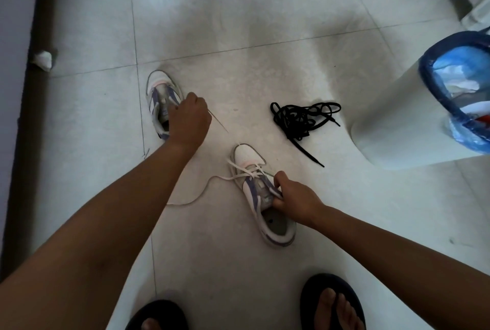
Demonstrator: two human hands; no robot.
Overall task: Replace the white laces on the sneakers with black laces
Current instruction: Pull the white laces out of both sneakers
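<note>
The left hand (pixel 188 120) is closed into a fist over the far sneaker (pixel 161 101), its curled fingers pinching a thin white lace end (pixel 218 122) that runs taut and slanting from the fist down toward the near shoe. The right hand (pixel 294 195) grips the near sneaker (pixel 261 197) at its tongue and eyelet area, fingers curled round the upper on the shoe's right side, thumb toward the laces.

Both sneakers stand on the pale tiled floor (pixel 238 51), toes pointing away from the person. They are white with purple side panels, grey lining and a touch of pink at the toe. The near one carries a loosened white lace (pixel 246 173) crossed over the front eyelets, with one long tail trailing left across the floor in a curve. The far one shows little lacing, though the hand hides part of it.

The black laces (pixel 302 121) lie in a loose tangle on the floor to the right of the shoes, apart from both hands, one end stretched toward the person.

A white bin (pixel 397 117) lined with a blue bag stands at the right. Two feet in dark sandals (pixel 331 300) show at the bottom edge.
</note>
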